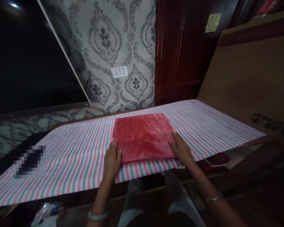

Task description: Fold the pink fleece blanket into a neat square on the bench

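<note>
A red plush cloth (144, 138), folded into a neat, flat rectangle, lies on the pink, grey and white striped cloth (68, 154). My left hand (112, 160) rests along the folded cloth's left edge, thumb apart from the fingers. At the right edge, my right hand (181, 148) touches the cloth with its fingers stretched forward and the thumb on top. Neither hand has its fingers wrapped round anything. The fold's front edge runs near the front of the striped surface, and a few layers show there.
A dark screen (33, 60) stands at the left. A pixelated dark item (29, 161) lies on the striped cloth's left part. A large cardboard box (251, 75) leans at the right. Behind are patterned wallpaper with a "277" paper (119, 72) and a dark red door (180, 47).
</note>
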A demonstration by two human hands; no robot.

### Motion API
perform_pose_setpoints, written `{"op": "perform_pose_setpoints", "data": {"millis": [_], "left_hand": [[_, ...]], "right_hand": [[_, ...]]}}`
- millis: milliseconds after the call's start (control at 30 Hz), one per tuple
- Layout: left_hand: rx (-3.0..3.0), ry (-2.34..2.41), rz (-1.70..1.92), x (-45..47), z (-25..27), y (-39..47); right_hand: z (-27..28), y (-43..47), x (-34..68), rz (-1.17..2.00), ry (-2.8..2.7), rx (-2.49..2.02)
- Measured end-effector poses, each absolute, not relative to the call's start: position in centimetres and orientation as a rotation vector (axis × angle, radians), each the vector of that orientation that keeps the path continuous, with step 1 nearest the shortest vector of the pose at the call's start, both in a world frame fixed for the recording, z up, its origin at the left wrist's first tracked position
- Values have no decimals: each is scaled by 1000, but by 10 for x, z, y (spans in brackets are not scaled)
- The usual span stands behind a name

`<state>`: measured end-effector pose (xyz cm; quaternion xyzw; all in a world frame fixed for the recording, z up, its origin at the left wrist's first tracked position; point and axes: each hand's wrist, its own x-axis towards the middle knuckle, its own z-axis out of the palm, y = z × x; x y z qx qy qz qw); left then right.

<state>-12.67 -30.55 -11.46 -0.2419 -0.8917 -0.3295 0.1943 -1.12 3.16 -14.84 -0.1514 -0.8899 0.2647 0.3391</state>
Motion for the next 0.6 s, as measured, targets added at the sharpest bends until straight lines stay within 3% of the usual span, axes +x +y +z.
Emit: {"op": "perform_pose_setpoints", "data": {"millis": [300, 600], "left_hand": [[-38, -2420, -2020, -138, -99, -314], [148, -2263, -2505, -137, -73, -309]], "right_hand": [[-150, 41, -7, 1100, -2219, -639], [-151, 56, -12, 1393, -2058, -587]]}}
